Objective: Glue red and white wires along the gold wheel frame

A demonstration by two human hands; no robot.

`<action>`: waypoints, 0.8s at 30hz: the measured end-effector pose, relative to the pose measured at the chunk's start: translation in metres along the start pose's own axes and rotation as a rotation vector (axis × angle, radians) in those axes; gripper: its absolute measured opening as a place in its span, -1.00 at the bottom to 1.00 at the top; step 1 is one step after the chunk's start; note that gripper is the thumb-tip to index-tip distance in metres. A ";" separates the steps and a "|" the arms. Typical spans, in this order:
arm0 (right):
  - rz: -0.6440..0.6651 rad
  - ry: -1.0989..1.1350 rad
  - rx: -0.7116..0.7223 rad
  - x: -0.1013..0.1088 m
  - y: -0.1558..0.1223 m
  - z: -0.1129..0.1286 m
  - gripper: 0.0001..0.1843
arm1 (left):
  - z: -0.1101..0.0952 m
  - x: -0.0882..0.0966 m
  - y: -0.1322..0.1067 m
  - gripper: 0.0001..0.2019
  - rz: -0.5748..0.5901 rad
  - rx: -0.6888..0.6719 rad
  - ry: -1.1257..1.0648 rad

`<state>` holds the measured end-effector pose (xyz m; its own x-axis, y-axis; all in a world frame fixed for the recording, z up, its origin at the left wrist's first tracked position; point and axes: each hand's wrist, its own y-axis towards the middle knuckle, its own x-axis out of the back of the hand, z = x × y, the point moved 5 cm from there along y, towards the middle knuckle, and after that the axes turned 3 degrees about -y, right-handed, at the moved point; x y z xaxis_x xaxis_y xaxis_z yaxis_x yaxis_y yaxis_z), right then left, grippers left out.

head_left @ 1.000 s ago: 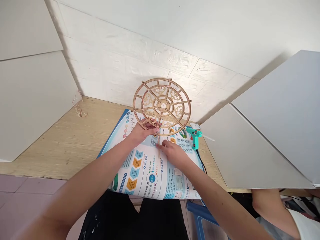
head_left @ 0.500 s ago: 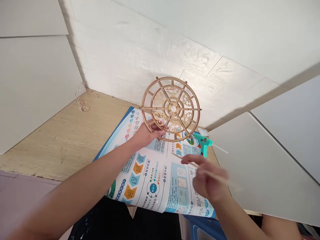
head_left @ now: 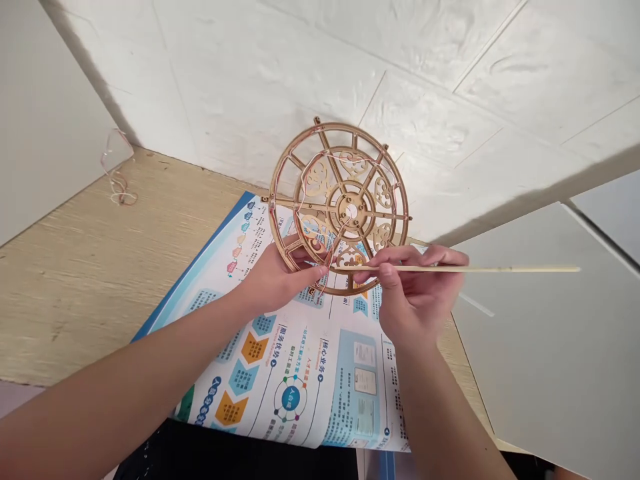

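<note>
A round gold lamp frame (head_left: 351, 199) with spokes and scrollwork stands tilted up, facing me. Thin red and white wires (head_left: 320, 155) run along its rings and down a lower spoke. My left hand (head_left: 283, 277) is closed on its lower left rim, thumb in front beside the wires. Between the thumb and fingers of my right hand (head_left: 423, 290) is a thin wooden stick (head_left: 485, 269), held level. The stick's pointed end reaches the wires near my left thumb; whether it touches them I cannot tell.
A printed poster sheet (head_left: 300, 347) covers the middle of the wooden tabletop (head_left: 75, 293). Loose wires (head_left: 120, 193) lie at the back left. A white wall (head_left: 225, 87) rises close behind the frame, and white panels stand left and right.
My right hand has moved up and left, bringing the stick from below the frame to its lower rim. The glue gun has gone out of sight behind my right hand. The view has shifted closer.
</note>
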<state>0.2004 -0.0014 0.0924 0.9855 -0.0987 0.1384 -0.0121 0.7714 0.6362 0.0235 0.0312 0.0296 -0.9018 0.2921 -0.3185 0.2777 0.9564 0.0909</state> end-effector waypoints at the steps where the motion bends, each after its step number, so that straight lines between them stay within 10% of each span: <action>1: -0.002 -0.023 0.027 0.000 -0.001 0.001 -0.65 | 0.001 -0.001 -0.001 -0.77 -0.006 0.004 -0.002; 24: -0.078 -0.146 0.233 -0.011 -0.007 0.011 -0.68 | 0.005 -0.005 -0.001 -0.80 -0.023 0.053 -0.045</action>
<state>0.1873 -0.0130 0.0948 0.9504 -0.2547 0.1788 0.0080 0.5945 0.8041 0.0298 0.0286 0.0265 -0.8928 0.2679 -0.3621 0.2749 0.9609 0.0332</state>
